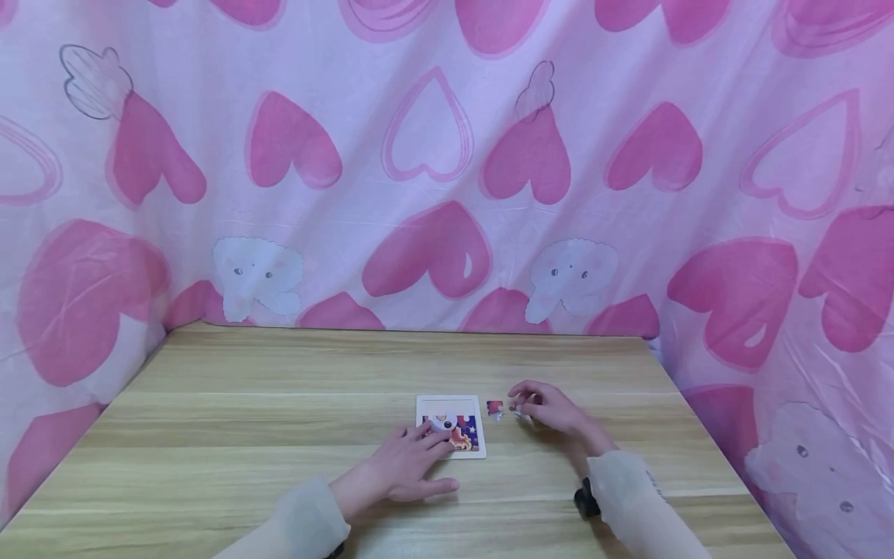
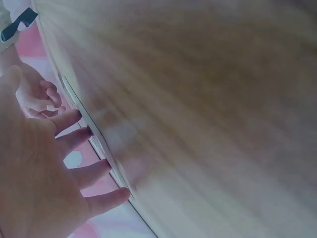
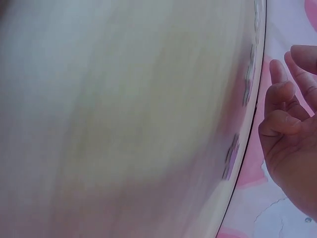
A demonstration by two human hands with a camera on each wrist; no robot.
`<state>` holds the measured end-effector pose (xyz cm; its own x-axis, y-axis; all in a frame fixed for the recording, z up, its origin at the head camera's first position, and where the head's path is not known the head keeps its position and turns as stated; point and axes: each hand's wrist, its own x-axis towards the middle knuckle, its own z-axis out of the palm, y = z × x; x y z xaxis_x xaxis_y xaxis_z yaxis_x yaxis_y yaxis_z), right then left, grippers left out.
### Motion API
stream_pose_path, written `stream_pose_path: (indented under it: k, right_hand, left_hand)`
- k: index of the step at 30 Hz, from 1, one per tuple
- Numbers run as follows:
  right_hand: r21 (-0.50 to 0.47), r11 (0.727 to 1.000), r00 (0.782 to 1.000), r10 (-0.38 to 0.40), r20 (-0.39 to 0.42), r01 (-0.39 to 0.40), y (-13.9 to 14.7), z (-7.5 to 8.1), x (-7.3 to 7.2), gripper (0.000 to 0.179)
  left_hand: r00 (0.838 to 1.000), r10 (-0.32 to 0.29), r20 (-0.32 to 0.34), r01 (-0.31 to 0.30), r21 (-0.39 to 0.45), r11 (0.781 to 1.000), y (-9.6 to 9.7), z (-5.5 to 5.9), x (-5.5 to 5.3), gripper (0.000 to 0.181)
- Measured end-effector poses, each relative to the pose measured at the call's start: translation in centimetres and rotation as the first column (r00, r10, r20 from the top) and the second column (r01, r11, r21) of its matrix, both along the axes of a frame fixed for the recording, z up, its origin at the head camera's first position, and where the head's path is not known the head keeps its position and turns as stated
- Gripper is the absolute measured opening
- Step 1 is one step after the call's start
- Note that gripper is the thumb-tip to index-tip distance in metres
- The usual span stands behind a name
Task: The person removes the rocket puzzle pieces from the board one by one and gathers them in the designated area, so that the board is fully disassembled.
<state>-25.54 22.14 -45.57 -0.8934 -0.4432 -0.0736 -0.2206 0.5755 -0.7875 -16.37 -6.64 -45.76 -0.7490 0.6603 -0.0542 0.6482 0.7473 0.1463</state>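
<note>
A white-framed jigsaw puzzle (image 1: 482, 435) lies on the wooden table, its lower part filled with a dark blue, starry picture and its upper part pale. My left hand (image 1: 408, 466) rests its extended fingers on the puzzle's lower left, covering part of it. The left wrist view shows the puzzle tray (image 2: 101, 141) edge-on under those fingertips. Just right of the frame lies a loose puzzle piece (image 1: 495, 409). My right hand (image 1: 552, 405) hovers over another piece (image 1: 515, 407), partly hidden. Its fingers are loosely bent; in the right wrist view the hand (image 3: 292, 129) holds nothing, apart from the pieces (image 3: 231, 157).
The wooden table (image 1: 265, 404) reaches back to a pink curtain (image 1: 433, 233) with hearts, which also hangs along both sides. A black strap device (image 1: 587, 498) sits at my right wrist.
</note>
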Motion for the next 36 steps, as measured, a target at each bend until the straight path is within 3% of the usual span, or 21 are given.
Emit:
stream_pose_path:
  k: [7,13,21,28,36]
  right_hand:
    - [-0.031,0.999,1.000,0.015,0.025,-0.015,-2.1,0.4,-0.4,0.025]
    - [0.020,0.997,0.997,0.074,-0.027,-0.073,-4.4,0.7,-0.7,0.023]
    - [0.015,0.992,0.992,0.123,-0.016,-0.123,-6.4,0.5,-1.1,0.022]
    - [0.055,0.987,0.988,0.151,-0.026,-0.149,-7.8,0.4,-1.3,0.020]
    - [0.093,0.961,0.965,0.263,-0.020,-0.260,-9.7,0.9,-1.3,0.018]
  left_hand:
    - [1.000,-0.022,0.002,0.022,0.000,1.000,-0.3,0.2,0.1,0.065]
    - [0.999,-0.031,-0.025,0.031,-0.016,0.999,-0.4,0.2,0.3,0.067]
    - [0.995,-0.044,-0.089,0.039,-0.053,0.998,-0.3,0.6,1.0,0.071]
    - [0.987,-0.044,-0.155,0.033,-0.074,0.997,-0.3,0.2,1.4,0.073]
    - [0.987,-0.045,-0.155,0.035,-0.068,0.997,-0.2,0.0,1.4,0.072]
